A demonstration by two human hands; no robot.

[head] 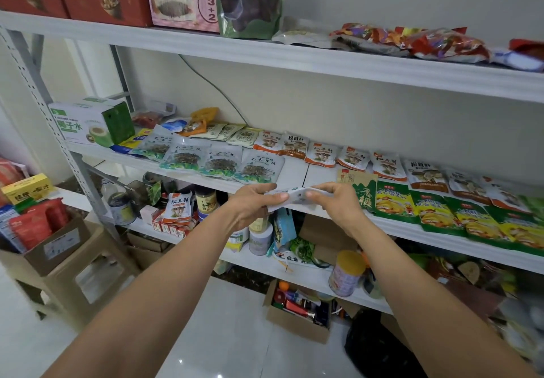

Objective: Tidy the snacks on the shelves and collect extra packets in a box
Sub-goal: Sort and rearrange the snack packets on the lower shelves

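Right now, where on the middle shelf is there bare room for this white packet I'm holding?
One bare patch of the middle shelf, just beyond your white packet: clear packets on its left, orange mushroom packets behind, a tan-and-green packet on its right. Elsewhere that shelf is crowded with packets.

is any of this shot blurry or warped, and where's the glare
Head view: soft, even light with no hard shadows; small glare spots on the glossy floor; the wide-angle lens bows the shelf edge; the lower right corner smears into blur; the white packet held between the left hand and right hand is too soft to read its print.
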